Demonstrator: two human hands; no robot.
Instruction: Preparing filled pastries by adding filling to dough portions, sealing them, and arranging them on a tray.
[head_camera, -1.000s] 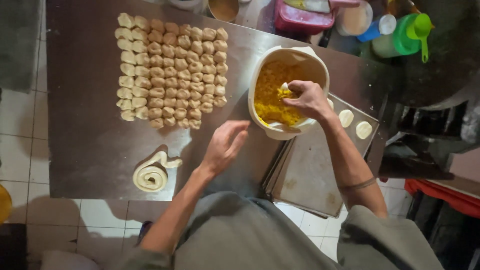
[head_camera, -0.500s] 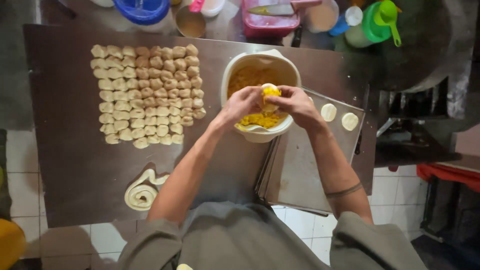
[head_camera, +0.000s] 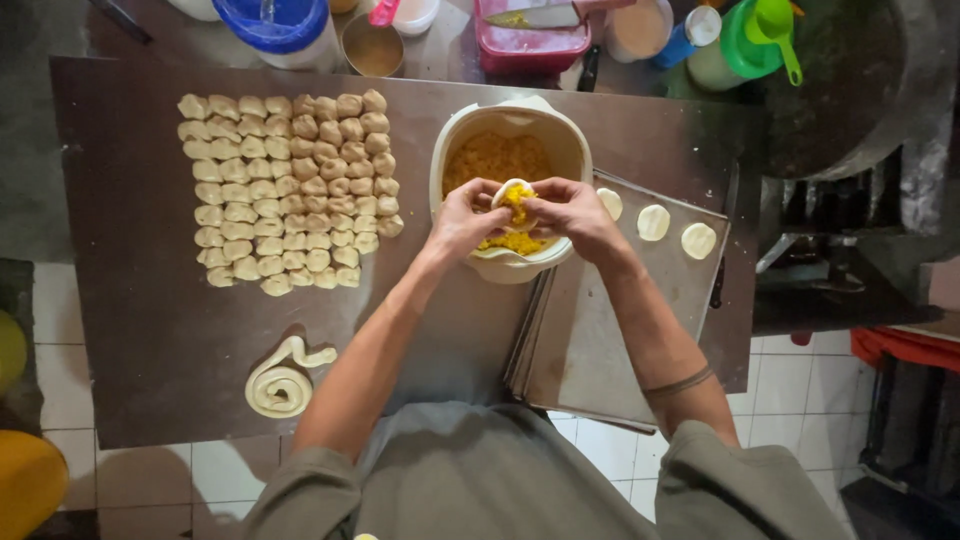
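Over the dark counter (head_camera: 140, 330), the left hand (head_camera: 462, 218) and right hand (head_camera: 572, 212) are together pinching a dough piece (head_camera: 512, 198) holding yellow filling above the cream bowl (head_camera: 445, 150), right of the rows of dough pieces (head_camera: 285, 190).

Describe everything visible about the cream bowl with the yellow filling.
The cream bowl is round, plastic-looking, thick-rimmed, and stands upright on the dark brown table, its right side against the stacked metal trays. It holds crumbly yellow filling. Both hands, left and right, hold a filled dough piece over its near rim.
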